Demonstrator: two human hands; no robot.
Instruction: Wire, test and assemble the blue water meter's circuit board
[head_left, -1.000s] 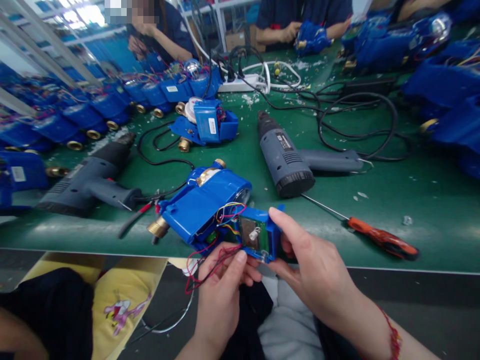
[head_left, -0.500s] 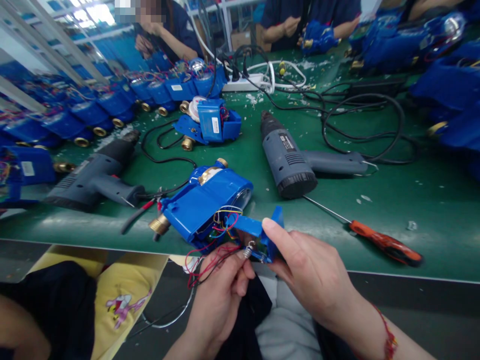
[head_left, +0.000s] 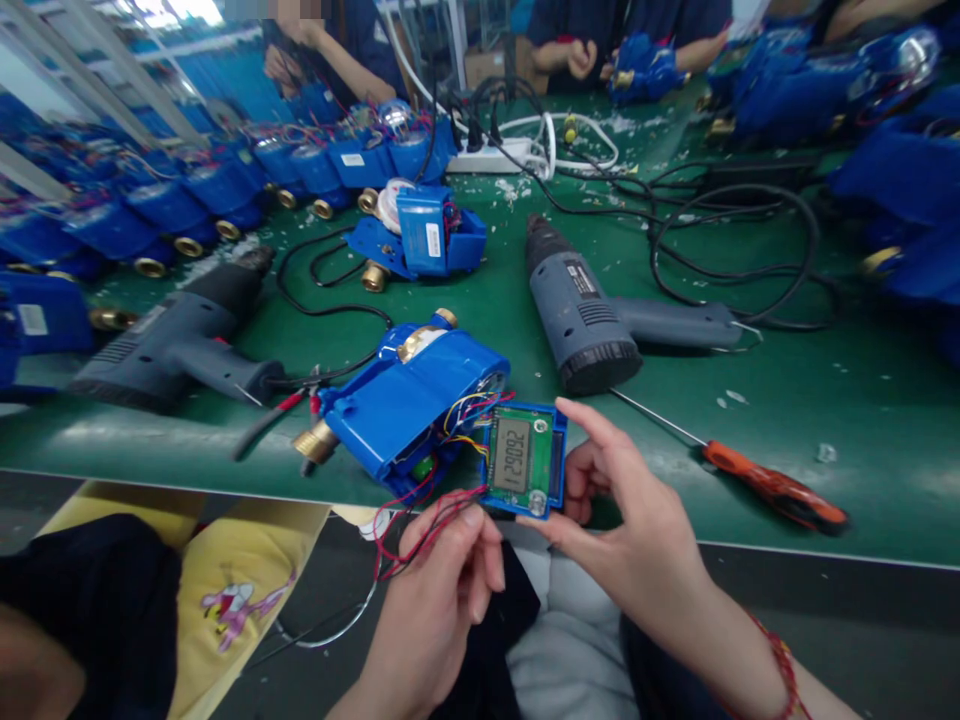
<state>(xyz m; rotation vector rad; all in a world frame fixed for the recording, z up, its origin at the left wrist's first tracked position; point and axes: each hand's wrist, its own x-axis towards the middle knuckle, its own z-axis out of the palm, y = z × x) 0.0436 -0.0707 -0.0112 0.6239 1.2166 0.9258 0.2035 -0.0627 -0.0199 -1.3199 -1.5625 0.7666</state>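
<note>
My right hand (head_left: 622, 490) grips a small blue display module (head_left: 525, 460) by its edges, thumb below and index finger above. Its green circuit board and LCD with digits face me. Several thin coloured wires join the module to a blue water meter (head_left: 427, 390) with brass threaded ends, which lies on the bench just beyond. In my left hand (head_left: 450, 560), thumb and fingers are closed on red and black wires (head_left: 401, 545) near the module's lower left corner. The fingertips hide part of these wires.
Two heat guns (head_left: 585, 310) lie on the green bench (head_left: 780, 400), with an orange screwdriver (head_left: 776, 485) at right. Pliers (head_left: 274, 420) lie by the brass end. Another opened meter (head_left: 424, 235), a power strip (head_left: 491, 157) and rows of meters stand behind. Co-workers sit across and at left.
My right hand has turned the module over so its circuit board and display now face me. My left hand stays on the wires; the spring seen by its fingers is out of sight.
</note>
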